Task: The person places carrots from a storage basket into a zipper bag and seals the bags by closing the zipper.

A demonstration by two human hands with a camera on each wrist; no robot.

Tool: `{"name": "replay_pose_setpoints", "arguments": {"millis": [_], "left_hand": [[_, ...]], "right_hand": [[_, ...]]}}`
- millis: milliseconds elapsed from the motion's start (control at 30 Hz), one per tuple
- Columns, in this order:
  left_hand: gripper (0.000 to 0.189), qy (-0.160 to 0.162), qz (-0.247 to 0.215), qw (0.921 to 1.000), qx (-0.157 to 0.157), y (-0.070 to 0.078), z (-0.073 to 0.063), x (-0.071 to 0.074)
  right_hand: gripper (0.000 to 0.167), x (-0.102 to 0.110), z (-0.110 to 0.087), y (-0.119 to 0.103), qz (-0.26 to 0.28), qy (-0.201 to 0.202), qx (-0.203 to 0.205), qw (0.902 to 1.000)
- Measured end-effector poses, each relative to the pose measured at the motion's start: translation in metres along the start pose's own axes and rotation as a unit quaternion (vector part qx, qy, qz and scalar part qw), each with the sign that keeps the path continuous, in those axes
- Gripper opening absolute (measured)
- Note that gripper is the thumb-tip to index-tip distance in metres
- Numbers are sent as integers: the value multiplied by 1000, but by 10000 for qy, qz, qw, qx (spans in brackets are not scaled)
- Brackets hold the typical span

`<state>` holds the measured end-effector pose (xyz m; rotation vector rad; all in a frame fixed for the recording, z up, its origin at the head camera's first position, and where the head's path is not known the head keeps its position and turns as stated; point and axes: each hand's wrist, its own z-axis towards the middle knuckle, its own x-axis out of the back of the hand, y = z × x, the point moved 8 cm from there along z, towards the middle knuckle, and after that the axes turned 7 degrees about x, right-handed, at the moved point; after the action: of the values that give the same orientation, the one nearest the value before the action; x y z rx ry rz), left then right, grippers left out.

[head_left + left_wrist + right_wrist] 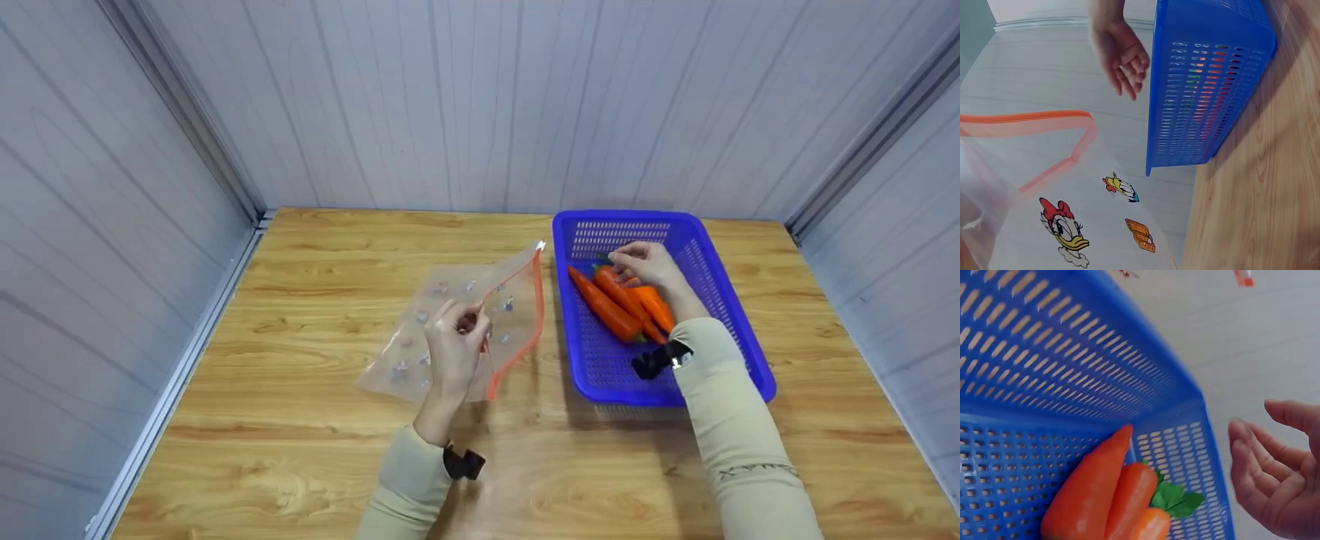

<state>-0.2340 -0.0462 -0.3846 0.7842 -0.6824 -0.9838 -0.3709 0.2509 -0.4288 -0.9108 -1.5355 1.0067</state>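
Toward the middle of the wood-grain table (300, 315), a person's left hand (455, 341) is pinching the edge of a clear zip bag (412, 341), thumb and fingertips coming together on it; the bag's mouth is gaping, its two orange strips (538, 307) standing apart, and a white slider (541, 245) is sitting at the far corner. Across the bag's side, seen from the left wrist, printed cartoon ducks (1064, 228) with red bows are showing, with an orange suitcase print (1140, 235) lying near them.

Just beside the bag, on the person's right, a blue perforated basket (630, 215) is standing on the table; inside it at least three long orange-red vegetables (606, 306) are lying slantwise side by side, with green leaves (1176, 499) showing at one end of the group. Over the basket the right hand (651, 266) is hovering, holding nothing; its fingers are bending loosely, the thumb standing apart from them, and the wrist views are showing it clear of the vegetables.

Both arms are wearing pale sleeves (409, 480), a black device (461, 463) sitting at each wrist; behind the table a pale panelled wall (480, 105) is rising.
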Motion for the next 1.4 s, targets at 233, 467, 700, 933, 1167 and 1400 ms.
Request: {"name": "replay_pose_setpoints", "arguments": {"millis": [233, 467, 700, 933, 1167, 1400], "left_hand": [[11, 41, 121, 9999, -91, 1, -2, 1], [11, 57, 102, 9999, -99, 1, -2, 1], [11, 41, 82, 9999, -50, 1, -2, 1], [11, 56, 40, 10000, -68, 2, -3, 1], [8, -48, 41, 10000, 17, 1, -2, -1], [9, 76, 50, 10000, 14, 1, -3, 2]], "right_hand": [[43, 1, 4, 28, -266, -293, -598, 9974], [53, 3, -1, 53, -398, -575, -1345, 9884], [66, 3, -13, 73, -281, -871, -1746, 9804], [67, -2, -16, 85, -252, -1123, -1840, 9762], [60, -14, -15, 95, 341, -1297, -1986, 9709], [51, -21, -14, 93, -234, -1270, -1756, 9760]]}}
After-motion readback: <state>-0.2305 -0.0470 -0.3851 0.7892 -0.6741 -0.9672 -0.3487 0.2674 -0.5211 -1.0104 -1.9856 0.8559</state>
